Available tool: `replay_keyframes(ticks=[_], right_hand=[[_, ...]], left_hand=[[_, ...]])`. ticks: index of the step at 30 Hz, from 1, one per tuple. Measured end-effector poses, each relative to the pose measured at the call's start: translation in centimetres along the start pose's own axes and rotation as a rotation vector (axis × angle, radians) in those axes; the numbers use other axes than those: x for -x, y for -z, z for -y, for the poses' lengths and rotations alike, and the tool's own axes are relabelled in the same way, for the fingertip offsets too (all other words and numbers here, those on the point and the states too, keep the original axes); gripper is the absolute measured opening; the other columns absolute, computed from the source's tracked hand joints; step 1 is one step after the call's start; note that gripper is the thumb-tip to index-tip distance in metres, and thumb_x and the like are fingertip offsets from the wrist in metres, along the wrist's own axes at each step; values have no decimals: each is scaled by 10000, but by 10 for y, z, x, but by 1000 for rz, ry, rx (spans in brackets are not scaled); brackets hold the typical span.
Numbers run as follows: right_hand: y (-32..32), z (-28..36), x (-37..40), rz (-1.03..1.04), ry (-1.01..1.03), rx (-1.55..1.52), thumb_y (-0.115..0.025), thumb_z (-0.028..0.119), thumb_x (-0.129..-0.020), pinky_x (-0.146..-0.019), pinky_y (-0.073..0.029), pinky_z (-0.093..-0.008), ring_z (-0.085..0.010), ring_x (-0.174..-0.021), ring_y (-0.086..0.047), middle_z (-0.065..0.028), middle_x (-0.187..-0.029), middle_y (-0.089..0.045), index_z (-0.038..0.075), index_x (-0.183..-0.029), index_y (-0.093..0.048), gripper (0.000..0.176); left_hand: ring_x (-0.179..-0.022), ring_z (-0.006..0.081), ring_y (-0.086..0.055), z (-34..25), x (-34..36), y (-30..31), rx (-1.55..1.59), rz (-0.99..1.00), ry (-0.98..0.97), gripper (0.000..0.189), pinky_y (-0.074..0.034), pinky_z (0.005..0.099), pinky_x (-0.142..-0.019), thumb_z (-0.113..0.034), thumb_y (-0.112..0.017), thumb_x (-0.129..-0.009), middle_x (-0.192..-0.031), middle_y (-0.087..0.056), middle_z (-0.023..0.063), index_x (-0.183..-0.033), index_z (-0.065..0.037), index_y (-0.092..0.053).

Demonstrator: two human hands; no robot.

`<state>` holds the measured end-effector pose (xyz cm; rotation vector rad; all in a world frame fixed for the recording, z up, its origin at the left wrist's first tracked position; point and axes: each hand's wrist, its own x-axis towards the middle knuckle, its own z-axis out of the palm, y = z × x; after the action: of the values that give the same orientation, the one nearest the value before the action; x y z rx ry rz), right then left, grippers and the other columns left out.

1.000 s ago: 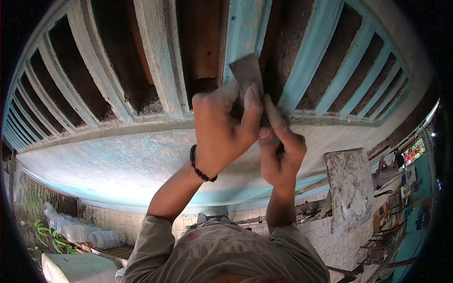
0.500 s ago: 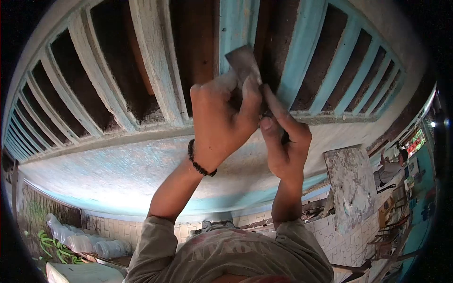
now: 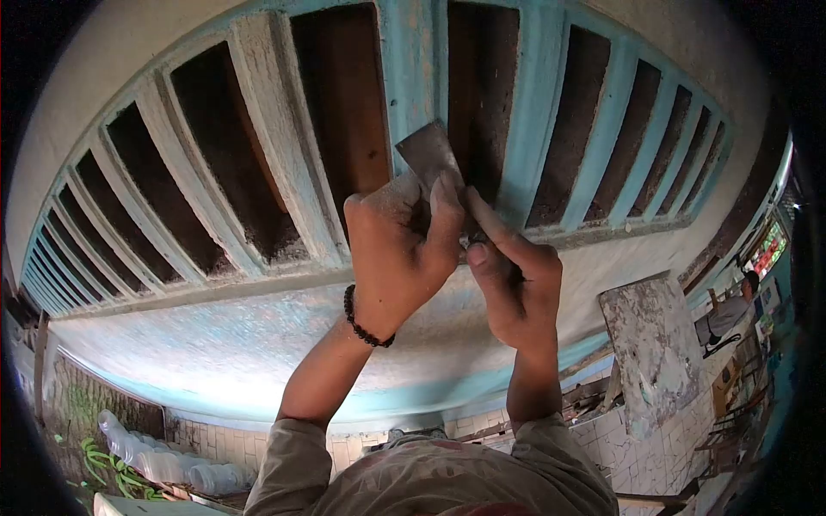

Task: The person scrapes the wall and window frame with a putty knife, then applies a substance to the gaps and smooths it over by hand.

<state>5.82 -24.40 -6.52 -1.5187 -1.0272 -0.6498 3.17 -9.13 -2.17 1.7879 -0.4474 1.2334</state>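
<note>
Both hands close around a flat metal scraper (image 3: pixel 429 155), its broad blade pointing up and left against the blue slat (image 3: pixel 411 77) of a wall vent. My left hand (image 3: pixel 396 236), with a dark bead bracelet on its wrist, pinches the blade's lower part between thumb and dusty fingers. My right hand (image 3: pixel 519 288) holds the lower end, forefinger stretched along the blade's side and thumb bent beneath. The fingers hide most of the scraper's handle end. Left of the blade, a slat (image 3: pixel 288 138) shows worn, whitish paint.
Below the slats runs a ledge and a patchy white and blue wall (image 3: pixel 241 335). A stained board (image 3: pixel 650 353) leans at the right. Clear plastic containers (image 3: pixel 172 460) lie at lower left. A person (image 3: pixel 731 314) is at the far right.
The view has tilted, showing more of the upper vent. Both hands and the scraper have shifted slightly down and left, with the blade lower along the blue slat.
</note>
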Motion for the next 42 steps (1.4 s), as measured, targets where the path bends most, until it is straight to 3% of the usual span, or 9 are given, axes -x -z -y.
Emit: replay_keyframes(ticks=[12,15,19,25,27,30,33,36,42], right_hand=[[10,12,-15,20,-43,-64,-599,146,-1005,-659,-442,-217,-52,-687,-529,-86,-870,-709,0,-1398,-582,419],[14,17,-17,45,-115,-110,-600,153,-1009,-660,-449,-220,-56,-690,-540,-86,-899,-716,1,-1399,-581,419],[6,4,-6,11,26,-52,-599,155,-1013,-664,-444,-217,-54,-714,-542,-86,-939,-711,-2,-1399,-580,418],[15,27,-16,69,-236,-143,-602,104,-996,-687,-440,-208,-44,-755,-539,-118,-1037,-724,-3,-1415,-565,434],[11,24,-6,65,-185,-168,-598,98,-996,-674,-432,-206,-39,-739,-524,-102,-1003,-720,2,-1423,-559,440],[6,12,11,50,-149,-148,-592,106,-1003,-650,-418,-204,-34,-716,-494,-71,-963,-702,5,-1434,-548,445],[13,25,-3,81,-284,-181,-595,117,-1005,-680,-431,-208,-45,-744,-517,-92,-1003,-716,4,-1442,-538,455],[13,24,-13,54,-281,-281,-599,122,-1003,-680,-432,-212,-48,-733,-512,-67,-923,-696,4,-1440,-541,456],[5,1,14,66,-198,-229,-596,126,-1007,-652,-418,-209,-45,-697,-488,-5,-776,-603,4,-1435,-547,447]], left_hand=[[-387,276,-517,-1,-19,-3,-50,-41,-159,304,-364,363,-426,-134,-640,-911,-487,-490,152,-648,-3,-559],[-384,282,-509,-2,-20,-6,11,-33,-72,291,-359,365,-424,-127,-641,-904,-488,-487,162,-656,5,-566],[-393,281,-521,2,-4,-2,-47,-3,-59,286,-363,363,-427,-123,-640,-903,-501,-509,168,-660,12,-571],[-397,279,-528,-8,-20,-3,21,-26,-35,299,-368,360,-428,-123,-649,-901,-497,-512,166,-647,11,-567],[-398,279,-529,-6,-12,-3,-37,-38,-112,305,-369,359,-429,-127,-653,-900,-495,-511,167,-643,12,-564],[-412,285,-548,1,9,0,-50,25,36,311,-379,362,-435,-143,-648,-906,-507,-528,169,-649,14,-571],[-409,274,-544,0,-9,2,-126,24,-146,313,-380,360,-436,-142,-648,-906,-501,-525,163,-646,13,-570],[-410,276,-544,-10,-21,-2,18,21,30,315,-377,356,-436,-148,-646,-908,-499,-522,159,-646,9,-569],[-411,259,-548,7,13,-6,-56,-5,-20,320,-377,343,-439,-155,-642,-917,-504,-525,157,-652,11,-578]])
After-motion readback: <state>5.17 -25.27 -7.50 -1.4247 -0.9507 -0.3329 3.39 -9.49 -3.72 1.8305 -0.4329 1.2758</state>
